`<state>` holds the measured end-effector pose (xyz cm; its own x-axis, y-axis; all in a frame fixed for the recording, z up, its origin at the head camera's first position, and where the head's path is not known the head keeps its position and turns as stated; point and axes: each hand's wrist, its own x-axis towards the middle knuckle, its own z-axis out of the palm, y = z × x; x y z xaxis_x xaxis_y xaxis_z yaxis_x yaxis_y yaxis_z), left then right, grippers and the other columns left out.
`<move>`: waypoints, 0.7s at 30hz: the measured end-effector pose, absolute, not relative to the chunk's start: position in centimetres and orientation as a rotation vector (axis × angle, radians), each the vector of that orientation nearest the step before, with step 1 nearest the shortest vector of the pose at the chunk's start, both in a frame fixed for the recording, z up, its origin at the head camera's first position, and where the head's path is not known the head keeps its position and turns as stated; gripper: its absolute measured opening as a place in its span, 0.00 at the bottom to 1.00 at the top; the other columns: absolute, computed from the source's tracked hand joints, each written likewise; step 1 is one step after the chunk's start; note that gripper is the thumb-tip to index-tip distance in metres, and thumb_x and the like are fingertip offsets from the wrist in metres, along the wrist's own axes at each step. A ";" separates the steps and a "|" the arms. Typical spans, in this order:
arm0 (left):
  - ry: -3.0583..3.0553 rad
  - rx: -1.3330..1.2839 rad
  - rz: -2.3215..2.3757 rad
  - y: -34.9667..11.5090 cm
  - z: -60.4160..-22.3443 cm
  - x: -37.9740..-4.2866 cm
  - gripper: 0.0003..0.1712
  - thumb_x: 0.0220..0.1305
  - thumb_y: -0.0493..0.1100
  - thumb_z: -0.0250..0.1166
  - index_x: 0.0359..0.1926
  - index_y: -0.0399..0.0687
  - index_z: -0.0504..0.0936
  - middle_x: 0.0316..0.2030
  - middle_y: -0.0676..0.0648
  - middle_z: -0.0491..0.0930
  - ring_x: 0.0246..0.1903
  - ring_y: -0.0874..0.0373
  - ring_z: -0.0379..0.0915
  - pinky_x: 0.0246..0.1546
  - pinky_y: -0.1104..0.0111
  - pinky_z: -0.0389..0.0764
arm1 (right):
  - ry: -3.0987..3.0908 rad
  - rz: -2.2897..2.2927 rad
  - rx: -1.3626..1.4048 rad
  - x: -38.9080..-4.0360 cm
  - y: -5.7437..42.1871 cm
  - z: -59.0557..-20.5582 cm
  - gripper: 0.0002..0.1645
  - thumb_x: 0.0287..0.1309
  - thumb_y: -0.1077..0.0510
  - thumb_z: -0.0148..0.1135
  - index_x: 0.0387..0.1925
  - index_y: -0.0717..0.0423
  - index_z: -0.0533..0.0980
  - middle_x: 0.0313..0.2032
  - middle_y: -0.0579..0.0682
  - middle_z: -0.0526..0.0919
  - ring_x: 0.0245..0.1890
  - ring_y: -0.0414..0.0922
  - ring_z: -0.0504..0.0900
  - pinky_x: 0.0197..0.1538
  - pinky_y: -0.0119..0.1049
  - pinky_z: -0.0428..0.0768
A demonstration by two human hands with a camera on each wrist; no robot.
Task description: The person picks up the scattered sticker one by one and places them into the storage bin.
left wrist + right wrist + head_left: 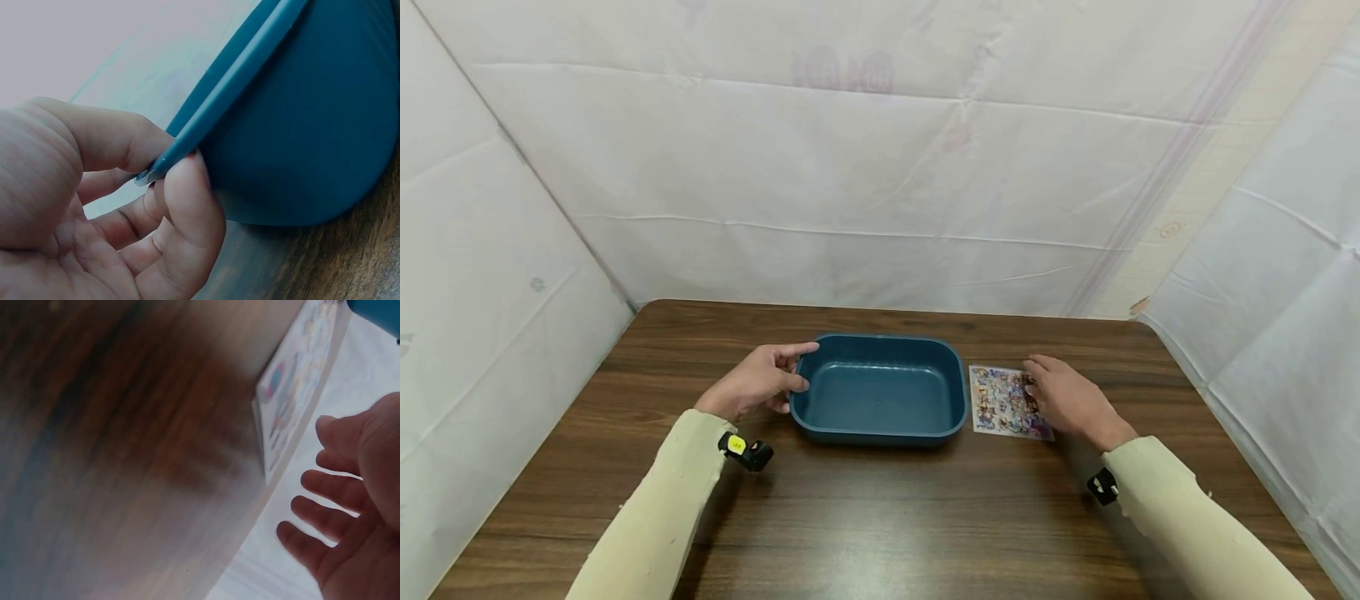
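Observation:
A dark blue plastic basin (880,398), rectangular with rounded corners, stands on the table. My left hand (752,383) pinches its left rim between thumb and fingers; in the left wrist view the rim (234,72) passes between thumb and curled fingers. Just right of the basin lies a sheet of small colourful cartoon stickers (997,404). Over its right side hovers my right hand (1070,398), hiding part of it. The right wrist view shows that hand's fingers (322,515) spread and apart from the sheet's edge, holding nothing.
The brown wood-grain table (880,517) reaches back to a white sheeted wall (850,192). More white sheeting hangs at the left and right sides. Black straps with small devices (747,448) sit on both wrists, over pale sleeves.

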<state>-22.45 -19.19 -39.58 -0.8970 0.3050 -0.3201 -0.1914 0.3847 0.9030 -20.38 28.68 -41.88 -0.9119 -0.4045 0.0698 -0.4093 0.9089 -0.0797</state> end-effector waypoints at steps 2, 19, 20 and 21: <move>2.211 0.098 1.527 -19.2 -39.6 -22.5 0.41 0.67 0.31 0.65 0.79 0.53 0.66 0.38 0.45 0.64 0.22 0.57 0.65 0.24 0.70 0.81 | -2.990 0.169 0.633 -20.7 28.8 -42.0 0.24 0.71 0.63 0.60 0.63 0.72 0.76 0.64 0.70 0.77 0.63 0.67 0.79 0.64 0.61 0.78; 2.199 0.095 1.533 -19.3 -39.5 -22.5 0.42 0.66 0.31 0.65 0.79 0.53 0.66 0.37 0.46 0.64 0.22 0.57 0.65 0.24 0.70 0.81 | -3.038 0.289 0.607 -22.9 29.3 -42.2 0.19 0.66 0.66 0.64 0.57 0.69 0.81 0.53 0.65 0.85 0.54 0.64 0.84 0.56 0.60 0.82; 2.197 0.095 1.534 -19.2 -39.5 -22.5 0.42 0.66 0.31 0.65 0.79 0.53 0.66 0.38 0.46 0.64 0.22 0.58 0.65 0.24 0.70 0.81 | -3.041 0.285 0.610 -23.0 29.4 -42.2 0.19 0.65 0.66 0.64 0.56 0.68 0.81 0.52 0.65 0.85 0.53 0.63 0.85 0.56 0.60 0.82; 2.195 0.092 1.536 -19.2 -39.5 -22.5 0.42 0.66 0.31 0.65 0.79 0.53 0.66 0.38 0.46 0.64 0.22 0.58 0.65 0.24 0.70 0.81 | -3.043 0.281 0.610 -23.1 29.4 -42.2 0.18 0.65 0.67 0.64 0.56 0.68 0.82 0.52 0.65 0.85 0.53 0.63 0.85 0.56 0.60 0.82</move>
